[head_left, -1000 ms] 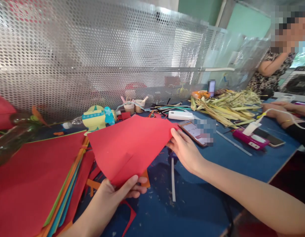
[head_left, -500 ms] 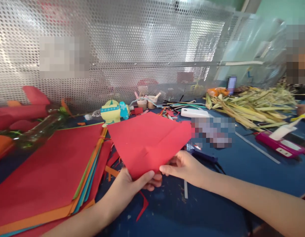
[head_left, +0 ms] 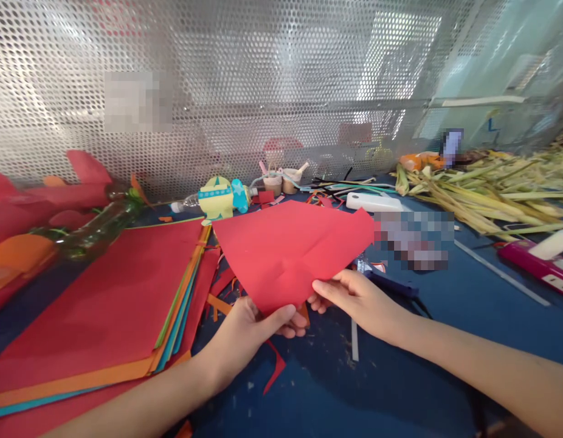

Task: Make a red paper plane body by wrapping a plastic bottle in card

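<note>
A creased sheet of red paper (head_left: pixel 286 243) is held up over the blue table by both hands. My left hand (head_left: pixel 267 322) pinches its near corner, thumb on top and fingers underneath. My right hand (head_left: pixel 349 298) grips the near right edge between thumb and fingers. Left of the hands lies a stack of coloured paper (head_left: pixel 112 292), red on top with orange, green and blue edges. Red and orange scraps lie under and beside the sheet, including a thin curved red strip (head_left: pixel 276 368). The underside of the sheet is hidden.
A dark blue glue gun (head_left: pixel 393 284) lies just beyond my right hand. Behind are a decorated plastic bottle (head_left: pixel 216 199), small cups (head_left: pixel 290 180) and dry husks (head_left: pixel 482 188). A magenta power strip (head_left: pixel 537 264) sits at right; a green bottle (head_left: pixel 101 228) at left. A perforated metal screen (head_left: pixel 245 79) closes the back.
The view has turned slightly left, so the table's things appear shifted right. Both hands keep hold of the red paper; my right hand sits a little farther up its edge.
</note>
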Action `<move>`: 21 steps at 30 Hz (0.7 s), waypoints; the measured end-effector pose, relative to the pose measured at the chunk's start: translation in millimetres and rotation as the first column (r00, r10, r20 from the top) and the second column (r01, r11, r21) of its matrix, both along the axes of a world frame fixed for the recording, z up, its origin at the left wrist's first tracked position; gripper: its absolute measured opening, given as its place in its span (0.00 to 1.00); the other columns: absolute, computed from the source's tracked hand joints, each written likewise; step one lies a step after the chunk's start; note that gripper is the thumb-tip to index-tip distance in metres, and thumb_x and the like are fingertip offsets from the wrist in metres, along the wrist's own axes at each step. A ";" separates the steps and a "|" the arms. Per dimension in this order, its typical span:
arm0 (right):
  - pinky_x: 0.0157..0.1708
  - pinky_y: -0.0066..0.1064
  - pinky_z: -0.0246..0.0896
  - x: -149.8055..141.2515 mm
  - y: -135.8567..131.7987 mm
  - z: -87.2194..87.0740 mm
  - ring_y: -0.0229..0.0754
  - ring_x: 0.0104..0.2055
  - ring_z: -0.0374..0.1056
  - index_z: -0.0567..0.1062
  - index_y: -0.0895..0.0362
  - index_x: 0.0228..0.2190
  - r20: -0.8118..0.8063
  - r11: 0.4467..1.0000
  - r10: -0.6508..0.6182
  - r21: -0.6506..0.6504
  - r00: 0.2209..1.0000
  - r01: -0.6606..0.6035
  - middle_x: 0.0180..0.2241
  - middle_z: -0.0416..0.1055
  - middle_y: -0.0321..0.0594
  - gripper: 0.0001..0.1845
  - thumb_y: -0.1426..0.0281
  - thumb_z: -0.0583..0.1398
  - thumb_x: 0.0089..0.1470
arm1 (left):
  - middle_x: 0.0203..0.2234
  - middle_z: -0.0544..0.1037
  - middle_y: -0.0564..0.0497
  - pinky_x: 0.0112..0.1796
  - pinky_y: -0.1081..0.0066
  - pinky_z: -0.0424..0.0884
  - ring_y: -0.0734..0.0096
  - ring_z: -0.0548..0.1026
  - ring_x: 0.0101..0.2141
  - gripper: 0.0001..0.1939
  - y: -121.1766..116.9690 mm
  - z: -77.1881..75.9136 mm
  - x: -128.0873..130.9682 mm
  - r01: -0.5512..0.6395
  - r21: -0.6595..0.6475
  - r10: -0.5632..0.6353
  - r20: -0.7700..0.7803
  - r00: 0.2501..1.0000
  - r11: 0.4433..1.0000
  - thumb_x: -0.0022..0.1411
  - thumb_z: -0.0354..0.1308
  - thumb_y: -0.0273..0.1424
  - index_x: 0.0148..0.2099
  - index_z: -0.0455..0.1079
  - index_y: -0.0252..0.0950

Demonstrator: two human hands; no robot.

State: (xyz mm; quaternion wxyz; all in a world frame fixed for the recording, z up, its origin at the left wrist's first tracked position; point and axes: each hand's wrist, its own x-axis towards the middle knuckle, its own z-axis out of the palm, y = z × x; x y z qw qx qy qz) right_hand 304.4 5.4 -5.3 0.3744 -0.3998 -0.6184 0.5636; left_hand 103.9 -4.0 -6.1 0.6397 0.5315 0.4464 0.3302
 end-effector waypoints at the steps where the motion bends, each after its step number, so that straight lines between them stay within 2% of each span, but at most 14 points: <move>1: 0.34 0.31 0.66 0.3 0.5 -0.9 0.38 0.30 0.69 0.72 0.58 0.29 -0.005 1.000 0.003 -0.001 1.000 -0.003 0.28 0.72 0.40 0.18 0.55 0.58 0.56 | 0.27 0.83 0.50 0.33 0.74 0.74 0.71 0.78 0.28 0.13 -0.1 -0.4 -0.7 0.000 0.007 0.000 0.003 1.000 1.000 0.52 0.65 0.41 0.32 0.78 0.35; 7: 0.32 0.29 0.65 2.8 3.1 -4.8 0.37 0.30 0.70 0.72 0.58 0.32 0.021 0.998 0.040 -0.048 0.999 -0.039 0.29 0.74 0.38 0.14 0.61 0.65 0.49 | 0.28 0.83 0.51 0.32 0.75 0.74 0.71 0.79 0.29 0.13 -1.9 -3.9 -1.6 0.026 0.013 -0.026 0.042 0.999 1.000 0.50 0.67 0.40 0.34 0.78 0.35; 13: 0.35 0.31 0.67 1.5 -0.5 1.5 0.41 0.34 0.73 0.76 0.57 0.30 0.056 0.988 0.153 -0.031 0.987 -0.152 0.30 0.78 0.40 0.09 0.64 0.64 0.50 | 0.27 0.83 0.51 0.31 0.76 0.74 0.72 0.79 0.28 0.11 -1.9 -2.2 1.1 0.049 -0.001 -0.049 0.047 0.998 0.999 0.52 0.67 0.38 0.34 0.78 0.35; 21: 0.30 0.29 0.63 1.1 -1.3 0.1 0.36 0.27 0.67 0.73 0.58 0.28 0.071 0.997 0.063 -0.052 0.996 -0.059 0.25 0.71 0.37 0.06 0.68 0.61 0.50 | 0.27 0.82 0.50 0.31 0.76 0.74 0.72 0.78 0.28 0.11 -0.4 0.4 -0.7 0.085 0.049 -0.086 0.023 0.996 0.995 0.54 0.65 0.39 0.32 0.78 0.35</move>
